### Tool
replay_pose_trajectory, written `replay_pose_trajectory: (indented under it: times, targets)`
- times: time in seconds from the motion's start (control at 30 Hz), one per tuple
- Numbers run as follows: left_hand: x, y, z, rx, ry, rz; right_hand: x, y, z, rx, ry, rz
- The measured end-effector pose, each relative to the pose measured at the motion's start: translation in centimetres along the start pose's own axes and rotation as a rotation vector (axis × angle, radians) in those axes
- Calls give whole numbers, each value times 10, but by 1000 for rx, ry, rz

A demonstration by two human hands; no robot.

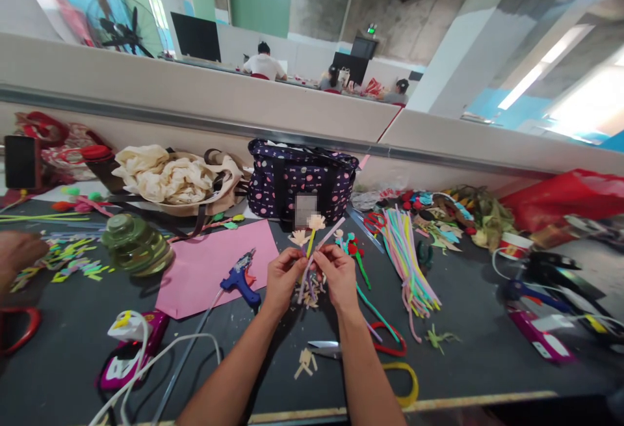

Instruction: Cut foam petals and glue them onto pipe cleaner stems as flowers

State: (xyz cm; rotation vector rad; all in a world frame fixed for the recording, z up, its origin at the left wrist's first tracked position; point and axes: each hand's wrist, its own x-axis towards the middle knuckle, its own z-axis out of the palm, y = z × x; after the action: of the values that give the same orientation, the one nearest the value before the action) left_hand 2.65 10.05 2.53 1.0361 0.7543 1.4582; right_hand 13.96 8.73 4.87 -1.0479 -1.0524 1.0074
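My left hand (283, 278) is closed in a pinch on the yellow stem (311, 241) of a small cream flower (316, 222). A second cream flower (299, 238) sits just beside it. Pressed close on the right, my right hand (338, 276) pinches a lavender pipe cleaner (333, 232) that crosses the stem. The fingers partly hide where the two meet. Small cream scraps (312, 297) lie beneath my hands. A blue glue gun (241, 281) rests left of my left hand, on a pink sheet (195, 281). Red-handled scissors (394, 346) lie partly under my right forearm.
A bundle of pastel pipe cleaners (407, 257) lies to the right. Behind stand a patterned bag (302, 175) and a cloth-filled tote (166, 175). A green jar (129, 250), a power strip (131, 354) and loose cables are at left. Another person's hand (19, 253) shows at the left edge.
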Motion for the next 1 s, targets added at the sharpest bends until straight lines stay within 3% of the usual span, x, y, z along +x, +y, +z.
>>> replay_pose_trajectory:
  times: [0.4,0.67,0.87,1.0]
  targets:
    - [0,-3,-1,21,-12,-15,1,20,1,-3,100,-133]
    - [0,-3,1,6,7,-89,-5,16,2,44,73,-34]
    - [0,-3,2,-25,-22,-117,-2,3,-2,-150,44,-83]
    - [1,-5,0,-25,-17,-147,2,-4,-18,-466,188,-128]
